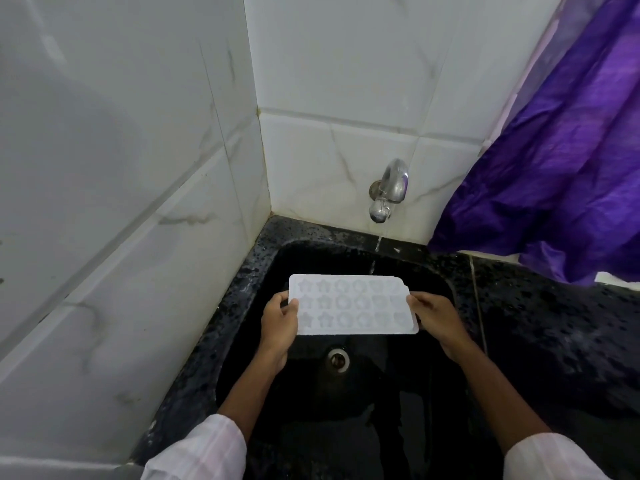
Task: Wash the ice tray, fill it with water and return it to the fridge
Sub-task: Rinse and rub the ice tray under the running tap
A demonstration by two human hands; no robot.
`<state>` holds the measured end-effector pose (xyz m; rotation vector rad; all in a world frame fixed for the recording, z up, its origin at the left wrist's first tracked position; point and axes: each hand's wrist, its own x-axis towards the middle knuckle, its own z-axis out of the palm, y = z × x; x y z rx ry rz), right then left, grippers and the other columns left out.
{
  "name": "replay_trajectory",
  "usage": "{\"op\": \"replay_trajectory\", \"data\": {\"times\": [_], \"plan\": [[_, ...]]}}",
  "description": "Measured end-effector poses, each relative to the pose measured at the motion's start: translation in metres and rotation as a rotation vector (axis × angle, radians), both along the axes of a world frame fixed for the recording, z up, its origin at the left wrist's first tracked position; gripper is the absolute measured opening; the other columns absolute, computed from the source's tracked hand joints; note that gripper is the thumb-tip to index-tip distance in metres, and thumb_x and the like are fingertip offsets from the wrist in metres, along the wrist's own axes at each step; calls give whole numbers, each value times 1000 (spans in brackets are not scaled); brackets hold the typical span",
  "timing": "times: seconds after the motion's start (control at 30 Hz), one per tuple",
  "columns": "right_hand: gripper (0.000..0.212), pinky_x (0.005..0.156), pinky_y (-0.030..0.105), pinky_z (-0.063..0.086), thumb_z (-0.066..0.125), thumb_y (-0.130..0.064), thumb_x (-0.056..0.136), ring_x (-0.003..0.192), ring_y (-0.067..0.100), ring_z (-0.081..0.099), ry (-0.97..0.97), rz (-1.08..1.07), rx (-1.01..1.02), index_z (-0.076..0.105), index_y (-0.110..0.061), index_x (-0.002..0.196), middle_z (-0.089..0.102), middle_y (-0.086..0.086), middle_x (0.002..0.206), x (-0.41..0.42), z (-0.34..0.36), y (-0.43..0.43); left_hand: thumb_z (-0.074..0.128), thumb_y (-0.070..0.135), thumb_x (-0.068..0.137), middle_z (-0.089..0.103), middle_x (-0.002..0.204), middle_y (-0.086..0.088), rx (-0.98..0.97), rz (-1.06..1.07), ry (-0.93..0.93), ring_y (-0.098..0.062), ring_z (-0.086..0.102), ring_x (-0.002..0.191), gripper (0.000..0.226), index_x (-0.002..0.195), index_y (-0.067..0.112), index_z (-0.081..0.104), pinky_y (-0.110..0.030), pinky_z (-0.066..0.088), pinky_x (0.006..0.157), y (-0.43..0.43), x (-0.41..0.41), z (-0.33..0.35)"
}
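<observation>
While a thin stream of water (377, 247) falls from the tap (389, 188) at centre right of the frame, the person holds the ice tray (353, 306) over the black sink (242, 289), a little below the picture's middle. The tray sits roughly level with its moulded cells facing up, most likely so that water can run into them and be swilled about. It hangs above the drain (337, 359), so any spill would go straight down.

The left hand (278, 323) pinches the tray's left short edge, with the thumb laid on top and the other fingers curled beneath. The right hand (436, 320) grips the opposite edge in the same way, though its lower fingers are hidden under the tray. Holding both ends seems meant to keep the thin plastic from flexing or tipping.

The stream comes down at the tray's far right corner; whether it strikes the tray or passes just behind it cannot be told. By the look of things, the work is at the rinsing or filling stage. A purple curtain (554, 168) hangs at the upper right.
</observation>
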<state>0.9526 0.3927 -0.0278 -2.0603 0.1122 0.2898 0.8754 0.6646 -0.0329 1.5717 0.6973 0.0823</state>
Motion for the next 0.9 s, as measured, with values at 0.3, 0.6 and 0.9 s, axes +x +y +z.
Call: {"op": "replay_trajectory", "data": {"times": [0.3, 0.6, 0.9], "plan": [[18, 90, 45, 56, 60, -25, 95, 95, 10, 69, -58, -92, 24, 72, -24, 109, 73, -10, 101, -1, -7, -3, 52, 17, 103, 75, 107, -4, 62, -13, -75, -17, 71, 94, 22, 121, 17, 63, -45, 60, 86, 1, 5, 6], [16, 88, 43, 57, 63, -18, 93, 94, 14, 68, -243, -177, 53, 67, -20, 109, 71, -4, 101, 0, 20, 6, 62, 13, 98, 72, 112, 0, 343, -27, -227, -15, 69, 102, 30, 127, 10, 65, -34, 57, 89, 11, 14, 24], [12, 87, 29, 53, 67, -12, 90, 90, 14, 66, -390, -188, 11, 67, -12, 102, 70, 0, 94, 1, 35, 7, 68, 7, 93, 69, 98, 9, 467, -28, -331, 8, 63, 83, 25, 118, 8, 72, 1, 46, 72, 18, 18, 33]]}}
